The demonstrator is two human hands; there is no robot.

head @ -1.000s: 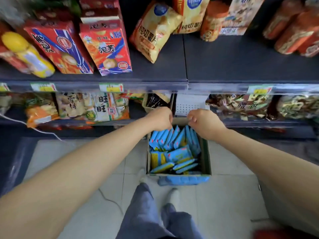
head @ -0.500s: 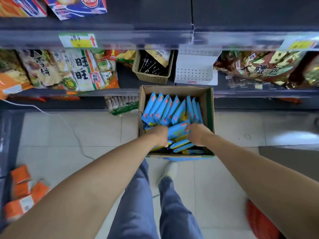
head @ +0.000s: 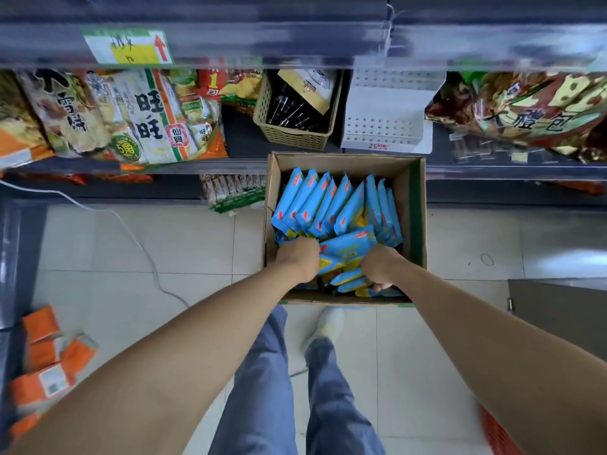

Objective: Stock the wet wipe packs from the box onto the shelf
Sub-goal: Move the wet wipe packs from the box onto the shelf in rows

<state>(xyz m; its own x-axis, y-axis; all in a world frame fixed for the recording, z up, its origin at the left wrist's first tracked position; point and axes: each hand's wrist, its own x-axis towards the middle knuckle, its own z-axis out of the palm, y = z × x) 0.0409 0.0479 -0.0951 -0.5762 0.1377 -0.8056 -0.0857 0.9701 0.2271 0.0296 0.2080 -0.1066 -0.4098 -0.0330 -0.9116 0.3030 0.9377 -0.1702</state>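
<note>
Hands down in the box [head: 416, 205]: left hand [head: 299, 259] and right hand [head: 381, 267] both curled around loose wet wipe packs [head: 348, 245], probably grabbing 1 bunch for the shelf [head: 249, 139].

Packs [head: 331, 208] in box [head: 417, 205] (below shelf [head: 492, 170])

A cardboard box [head: 345, 165] is seen on the tiled floor [head: 115, 244], against the front of the shelf [head: 492, 169]. Blue wet wipe packs [head: 331, 205] are stood on edge in a row in the far half of the box, and more are piled loosely in the near half. Both hands are plunged into the near pile: the left hand [head: 298, 257] is curled around packs at the box's left side, the right hand [head: 381, 266] is closed over packs at its right. A beige basket [head: 289, 136] and a white perforated tray [head: 384, 133] are set on the shelf just behind the box.
</note>
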